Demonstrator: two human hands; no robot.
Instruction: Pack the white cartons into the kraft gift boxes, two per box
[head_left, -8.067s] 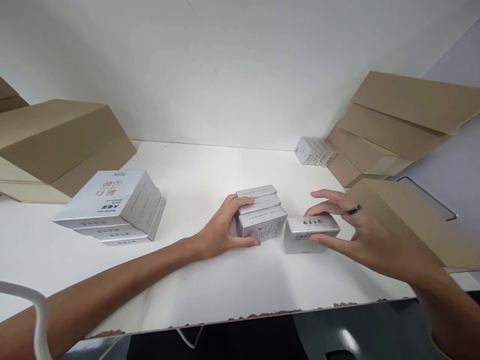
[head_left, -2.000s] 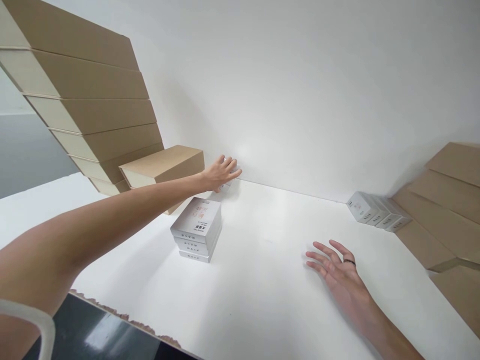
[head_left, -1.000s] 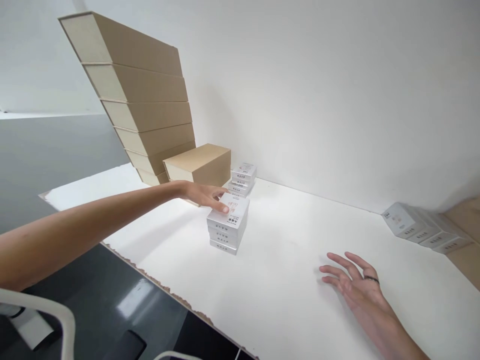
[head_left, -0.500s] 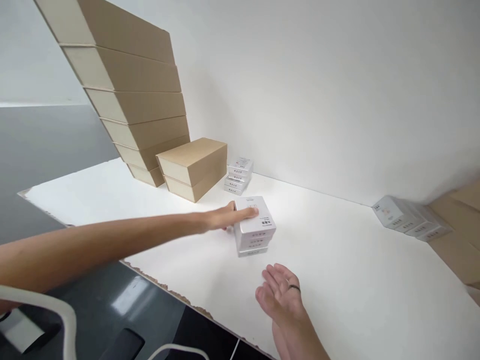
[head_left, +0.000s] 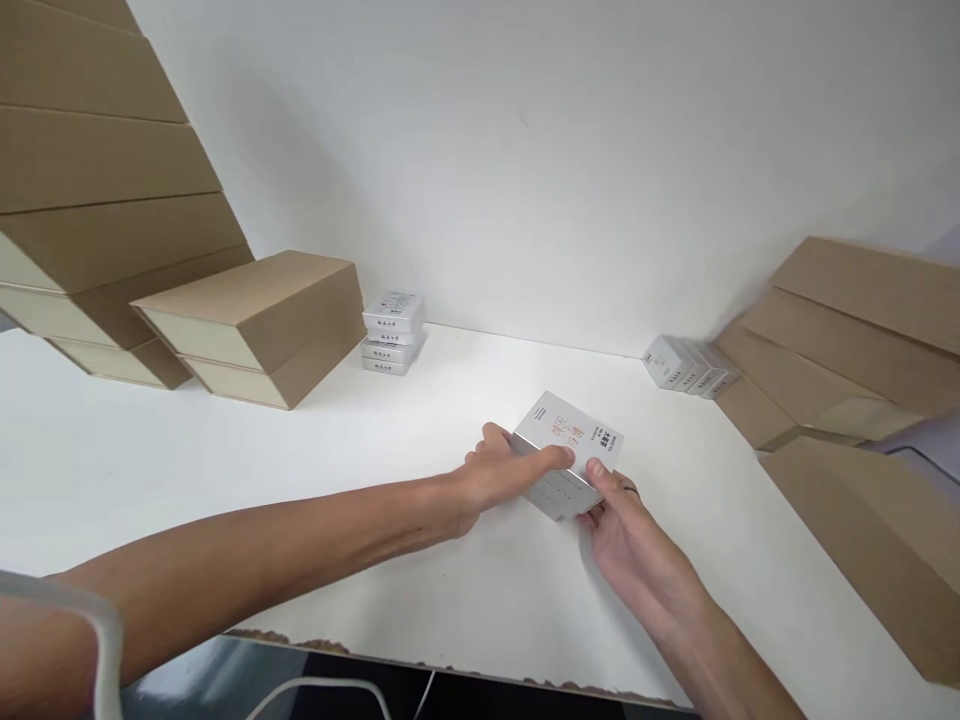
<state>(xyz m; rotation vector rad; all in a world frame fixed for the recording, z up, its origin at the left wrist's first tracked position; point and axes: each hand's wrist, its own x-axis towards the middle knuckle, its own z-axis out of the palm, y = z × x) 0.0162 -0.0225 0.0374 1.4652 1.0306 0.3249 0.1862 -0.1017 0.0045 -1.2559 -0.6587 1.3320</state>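
A stack of small silver-white printed boxes (head_left: pixel 574 428) is held tilted over the middle of the white table (head_left: pixel 465 620). My left hand (head_left: pixel 517 470) grips the stack from its left side, thumb on the top box. From the right and below, my right hand (head_left: pixel 619 510) closes on the near right corner, thumb also on top and a dark ring on one finger. The undersides of the boxes and some of my fingers are hidden. Another stack of silver boxes (head_left: pixel 391 330) stands by the wall, left of my hands. Similar silver boxes (head_left: pixel 679 365) form a row at the back right.
Two brown cartons (head_left: pixel 277 320) lie stacked at the left, beside a taller pile of brown cartons (head_left: pixel 112 150). More brown cartons (head_left: pixel 862 330) stand at the right. A white wall (head_left: pixel 510 170) closes off the back. The table's front edge (head_left: pixel 330 648) is chipped.
My left hand has carried the silver boxes rightward and turned them. My right hand, open before, has closed on them too. The view has swung to the right.
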